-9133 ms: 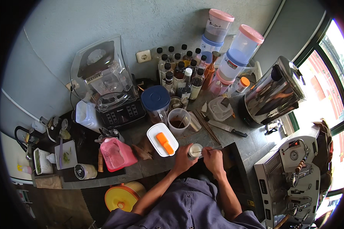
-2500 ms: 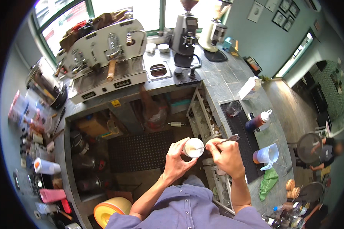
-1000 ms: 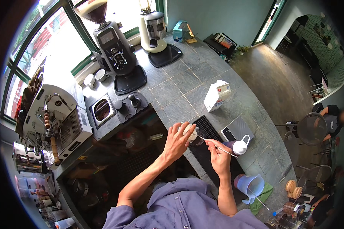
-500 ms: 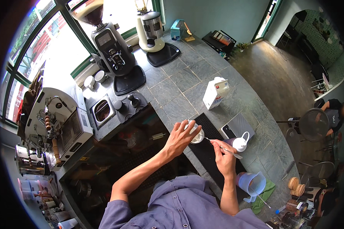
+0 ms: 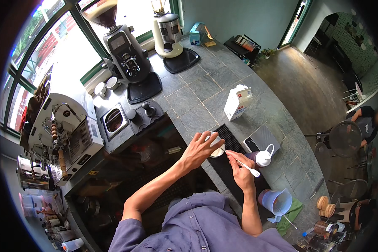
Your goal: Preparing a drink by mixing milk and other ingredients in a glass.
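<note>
Head view: the left hand (image 5: pixel 200 148) comes over a pale cup (image 5: pixel 217 151) from above, its fingers closed around the rim and hiding much of it. The right hand's (image 5: pixel 242 174) thumb and fingers are pinched on a spoon (image 5: pixel 248 167), whose other end reaches the cup. Since 2.5 seconds ago, the cup has moved from above the floor gap to the black mat (image 5: pixel 225 171), and the left grip has gone from its side to over its top. Against half a second ago, the spoon handle lies slightly further left.

Just right of the hands sits a white-capped bottle (image 5: pixel 263 158); a blue pitcher (image 5: pixel 282 200) stands nearer the body. The counter's (image 5: pixel 206 89) inner edge runs close to the cup's left, above a dark recess. Exposed tiles extend beyond the mat, past a white carton (image 5: pixel 238 103), to the curved outer edge.
</note>
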`<state>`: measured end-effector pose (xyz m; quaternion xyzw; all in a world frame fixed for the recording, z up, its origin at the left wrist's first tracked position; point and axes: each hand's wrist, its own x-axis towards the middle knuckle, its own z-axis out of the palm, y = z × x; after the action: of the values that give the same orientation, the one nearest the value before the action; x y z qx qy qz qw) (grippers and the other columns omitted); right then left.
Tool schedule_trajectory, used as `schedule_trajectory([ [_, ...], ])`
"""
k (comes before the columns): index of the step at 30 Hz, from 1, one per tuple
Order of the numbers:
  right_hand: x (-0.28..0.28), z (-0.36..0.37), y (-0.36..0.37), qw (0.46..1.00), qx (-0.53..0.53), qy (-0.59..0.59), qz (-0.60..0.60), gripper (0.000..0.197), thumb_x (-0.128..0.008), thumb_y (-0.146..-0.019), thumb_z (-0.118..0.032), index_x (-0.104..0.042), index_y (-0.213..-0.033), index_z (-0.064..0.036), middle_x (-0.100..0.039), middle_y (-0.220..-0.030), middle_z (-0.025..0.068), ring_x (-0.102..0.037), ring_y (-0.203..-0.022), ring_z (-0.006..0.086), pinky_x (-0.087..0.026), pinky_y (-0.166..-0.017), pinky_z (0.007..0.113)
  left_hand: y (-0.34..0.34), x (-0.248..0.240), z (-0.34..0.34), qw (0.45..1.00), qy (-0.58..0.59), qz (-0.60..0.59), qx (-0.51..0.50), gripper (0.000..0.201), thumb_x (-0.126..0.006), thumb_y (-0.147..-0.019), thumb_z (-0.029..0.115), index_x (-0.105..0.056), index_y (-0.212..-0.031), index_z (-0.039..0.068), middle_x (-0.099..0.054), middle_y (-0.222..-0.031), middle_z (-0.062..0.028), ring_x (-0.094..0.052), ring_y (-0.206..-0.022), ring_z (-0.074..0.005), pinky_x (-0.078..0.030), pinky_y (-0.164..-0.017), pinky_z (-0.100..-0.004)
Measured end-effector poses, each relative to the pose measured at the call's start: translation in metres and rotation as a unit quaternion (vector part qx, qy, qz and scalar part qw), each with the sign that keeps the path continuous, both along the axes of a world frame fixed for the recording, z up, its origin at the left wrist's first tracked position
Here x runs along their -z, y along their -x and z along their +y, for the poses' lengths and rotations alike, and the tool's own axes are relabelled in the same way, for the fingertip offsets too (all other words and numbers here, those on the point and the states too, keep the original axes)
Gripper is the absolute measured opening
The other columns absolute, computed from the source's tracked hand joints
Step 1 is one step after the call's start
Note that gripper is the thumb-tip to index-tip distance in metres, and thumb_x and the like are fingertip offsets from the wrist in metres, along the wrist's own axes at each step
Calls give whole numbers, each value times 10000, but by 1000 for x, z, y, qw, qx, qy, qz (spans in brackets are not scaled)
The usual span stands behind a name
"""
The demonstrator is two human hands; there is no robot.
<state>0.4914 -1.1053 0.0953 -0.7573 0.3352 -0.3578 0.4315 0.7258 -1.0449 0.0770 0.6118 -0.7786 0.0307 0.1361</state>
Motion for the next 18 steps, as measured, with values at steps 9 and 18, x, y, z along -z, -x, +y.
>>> schedule_trajectory([
  [9, -13, 4, 12, 998, 23, 58, 27, 137, -750, -1042, -14, -817, -1155, 21, -838, -1082, 164, -803, -936, 296, -637, -800, 381, 0, 4, 1, 1000, 16, 11, 0, 906, -737, -762, -10, -601, -1625, 231, -511, -1599, -102, -500, -1398, -337, -450, -1112, -468],
  [18, -26, 7, 4, 998, 63, -5, 29, 148, -724, -1077, -66, -810, -1128, 44, -840, -1037, 174, -825, -889, 281, -655, -755, 363, 2, 6, 10, 983, 17, 150, -101, 859, -820, -764, 29, -643, -1577, 242, -551, -1575, -97, -512, -1387, -366, -437, -1164, -516],
])
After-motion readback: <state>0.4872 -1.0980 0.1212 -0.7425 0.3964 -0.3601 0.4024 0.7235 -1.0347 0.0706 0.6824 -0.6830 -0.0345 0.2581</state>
